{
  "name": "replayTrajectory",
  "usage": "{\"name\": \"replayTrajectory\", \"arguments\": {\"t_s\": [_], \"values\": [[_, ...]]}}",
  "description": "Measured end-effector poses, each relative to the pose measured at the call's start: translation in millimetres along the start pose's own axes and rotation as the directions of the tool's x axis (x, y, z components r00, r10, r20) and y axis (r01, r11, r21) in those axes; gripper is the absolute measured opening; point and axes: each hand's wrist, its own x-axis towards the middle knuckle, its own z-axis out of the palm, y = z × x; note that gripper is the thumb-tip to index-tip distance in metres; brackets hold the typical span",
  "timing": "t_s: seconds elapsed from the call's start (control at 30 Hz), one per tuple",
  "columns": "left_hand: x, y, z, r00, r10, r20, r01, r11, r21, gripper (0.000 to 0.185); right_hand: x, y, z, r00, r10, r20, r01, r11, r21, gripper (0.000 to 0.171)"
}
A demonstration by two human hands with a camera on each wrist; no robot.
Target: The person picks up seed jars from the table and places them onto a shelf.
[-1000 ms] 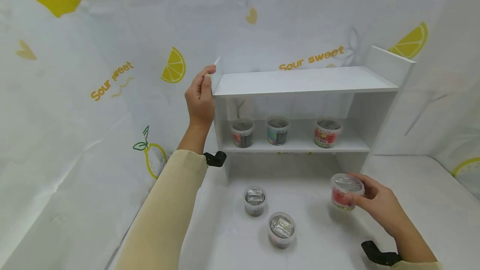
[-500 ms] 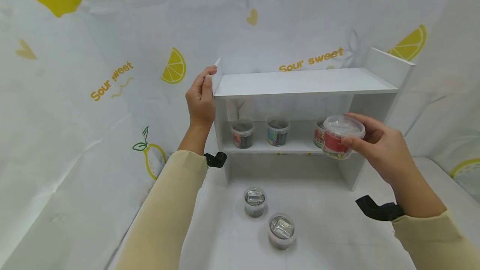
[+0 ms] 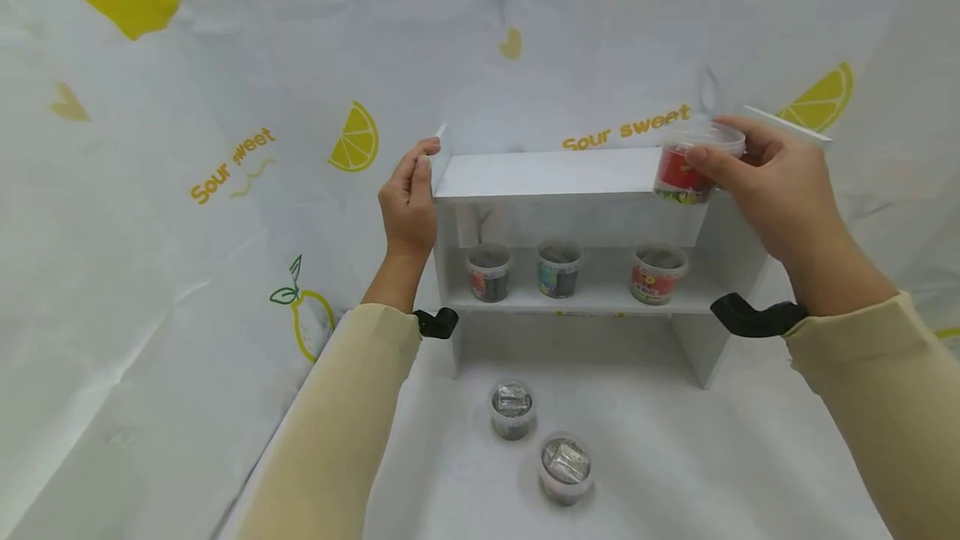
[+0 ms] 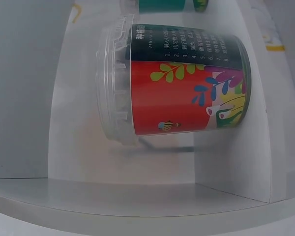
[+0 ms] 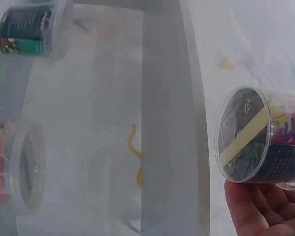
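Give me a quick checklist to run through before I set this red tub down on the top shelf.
1. Grip on the tub: ok. The right hand holds the red tub by its rim and side.
2. Landing spot: ok. The top shelf looks bare left of the tub.
3. Shelf steadied: ok. The left hand grips the shelf's left end.
4. Tub upright: ok. Its lid faces up in the head view.
5. Tub already resting on the shelf: cannot tell. Its base is level with the right end of the board.
6. Lower shelf: ok. Three tubs stand there, apart from each other.
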Motion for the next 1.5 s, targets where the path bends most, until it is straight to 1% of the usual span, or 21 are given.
{"name": "replayTrajectory", "arguments": {"t_s": [0.13, 0.27, 0.33, 0.4, 0.47, 0.57, 0.63, 0.77, 1.0, 1.07, 1.2, 1.33, 1.5], "values": [[-0.3, -0.1, -0.1, 1.0, 0.003, -0.004, -0.003, 1.0, 0.008, 0.032, 16, -3, -3, 0.998, 0.061, -0.002, -0.061, 0.998, -0.016, 0.071], [0.3, -0.1, 0.1, 1.0, 0.014, -0.007, -0.014, 1.0, 0.002, 0.032, 28, -2, -4, 0.996, 0.084, -0.008, -0.084, 0.996, 0.014, 0.075], [0.5, 0.1, 0.4, 1.0, 0.018, -0.008, -0.018, 1.0, -0.002, 0.032, 32, 0, -5, 0.996, 0.091, -0.014, -0.091, 0.996, 0.006, 0.075], [0.3, 0.3, 0.6, 1.0, 0.019, -0.008, -0.019, 1.0, -0.003, 0.032, 35, 2, -5, 0.995, 0.099, -0.021, -0.1, 0.994, -0.031, 0.077], [0.1, 0.4, 0.7, 1.0, 0.017, -0.009, -0.017, 1.0, 0.0, 0.032, 37, 5, -4, 0.994, 0.106, -0.028, -0.108, 0.989, -0.104, 0.08], [-0.4, 0.8, 1.1, 1.0, 0.015, -0.01, -0.015, 1.0, 0.003, 0.032, 39, 9, -4, 0.993, 0.107, -0.04, -0.113, 0.97, -0.217, 0.086], [-0.5, 0.8, 1.5, 1.0, 0.016, -0.01, -0.016, 1.0, 0.001, 0.032, 40, 11, -4, 0.993, 0.109, -0.041, -0.117, 0.956, -0.268, 0.088], [0.1, 0.5, 2.2, 1.0, 0.02, -0.008, -0.02, 1.0, -0.006, 0.032, 41, 9, -5, 0.994, 0.104, -0.044, -0.112, 0.957, -0.269, 0.082], [0.2, 3.2, 3.1, 1.0, 0.011, 0.002, -0.011, 1.0, -0.002, 0.032, 39, 7, -4, 0.995, 0.076, -0.06, -0.088, 0.968, -0.236, 0.06], [0.0, 3.8, 3.1, 1.0, 0.008, 0.004, -0.008, 1.0, 0.007, 0.032, 39, 7, -4, 0.995, 0.072, -0.065, -0.086, 0.967, -0.239, 0.057], [0.1, 2.8, 3.1, 1.0, 0.015, -0.003, -0.015, 1.0, 0.018, 0.032, 39, 6, -3, 0.995, 0.075, -0.068, -0.09, 0.962, -0.258, 0.059], [0.3, 1.4, 3.2, 1.0, 0.024, -0.01, -0.024, 1.0, 0.01, 0.032, 39, 6, -3, 0.994, 0.085, -0.065, -0.1, 0.957, -0.272, 0.062], [0.1, 0.4, 4.4, 1.0, 0.029, -0.005, -0.029, 1.0, -0.008, 0.031, 38, 8, -3, 0.995, 0.065, -0.077, -0.082, 0.964, -0.255, 0.052]]}}
